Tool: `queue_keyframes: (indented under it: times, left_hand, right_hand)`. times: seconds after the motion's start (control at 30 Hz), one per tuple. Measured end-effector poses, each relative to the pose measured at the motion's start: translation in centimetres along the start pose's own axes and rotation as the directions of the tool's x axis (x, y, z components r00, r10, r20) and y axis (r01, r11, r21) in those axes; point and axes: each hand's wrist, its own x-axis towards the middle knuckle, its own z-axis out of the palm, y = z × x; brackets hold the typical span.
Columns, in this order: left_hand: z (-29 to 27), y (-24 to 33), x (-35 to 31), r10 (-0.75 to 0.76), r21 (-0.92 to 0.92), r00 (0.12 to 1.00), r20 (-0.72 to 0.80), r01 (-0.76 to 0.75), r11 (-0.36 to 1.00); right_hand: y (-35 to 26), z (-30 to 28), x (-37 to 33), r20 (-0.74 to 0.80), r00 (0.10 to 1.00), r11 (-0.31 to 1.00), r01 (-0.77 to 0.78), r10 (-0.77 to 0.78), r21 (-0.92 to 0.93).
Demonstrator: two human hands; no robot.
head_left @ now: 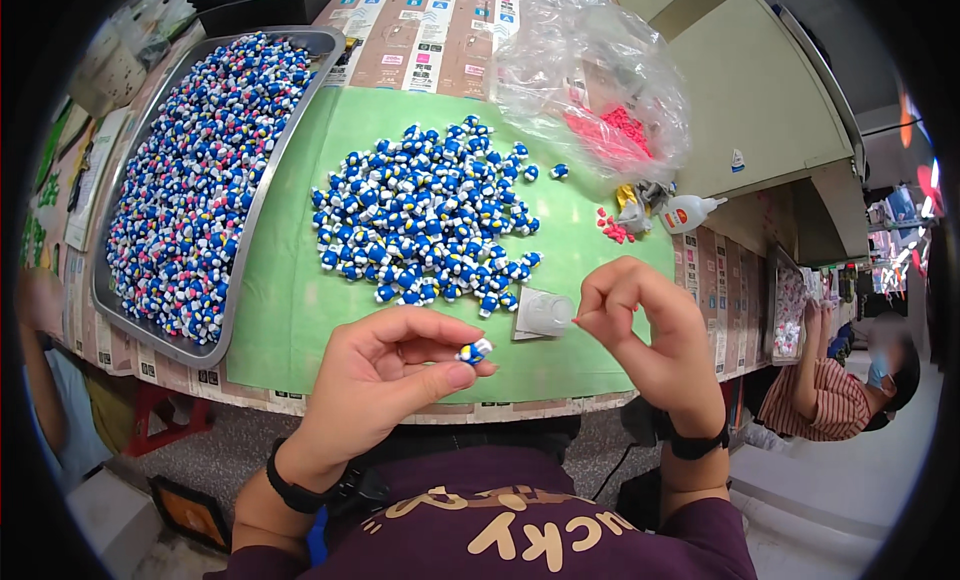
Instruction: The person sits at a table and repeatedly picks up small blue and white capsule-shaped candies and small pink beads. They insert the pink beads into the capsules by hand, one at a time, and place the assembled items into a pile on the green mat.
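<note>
My left hand (375,365) pinches a small blue, white and yellow plastic figure (475,352) between thumb and fingers, above the near edge of the green sheet (290,320). To the right, my right hand (650,330) has its thumb and forefinger pressed together on a tiny pinkish-red piece (576,322), of which only a bit shows. Between the hands a small clear cup (549,313) sits on a pale square pad (523,332). Just beyond them lies a loose pile of similar blue and white figures (420,210).
A long metal tray (222,345) heaped with figures stands at left. At the back right is a clear plastic bag (560,70) with pink pieces. Loose pink pieces (613,226) and a white squeeze bottle (688,214) lie nearer. Another person (825,395) works at far right.
</note>
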Motion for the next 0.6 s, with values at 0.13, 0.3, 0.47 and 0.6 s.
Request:
queue_keyframes:
  times: [0.13,0.3,0.47,0.6]
  left_hand:
    - [1.5,-0.2,0.3,0.065,-0.089,0.998,-0.027,-0.067,0.994]
    - [2.3,-0.6,0.3,0.21,0.025,0.977,-0.023,-0.209,0.978]
    - [2.3,-1.2,0.1,0.353,0.171,0.935,0.018,-0.351,0.921]
    - [2.4,-1.1,0.1,0.51,0.463,0.859,0.045,-0.47,0.751]
  right_hand:
    - [-2.0,2.9,-0.5,-0.098,0.995,0.971,0.057,-0.035,0.233]
    - [-1.9,4.3,-0.9,-0.11,0.972,0.97,0.22,-0.209,0.099]
    - [-1.7,4.8,-1.2,-0.121,0.949,0.957,0.289,-0.291,-0.037]
    - [-1.6,5.4,-1.5,-0.148,0.959,0.97,0.24,-0.243,-0.04]
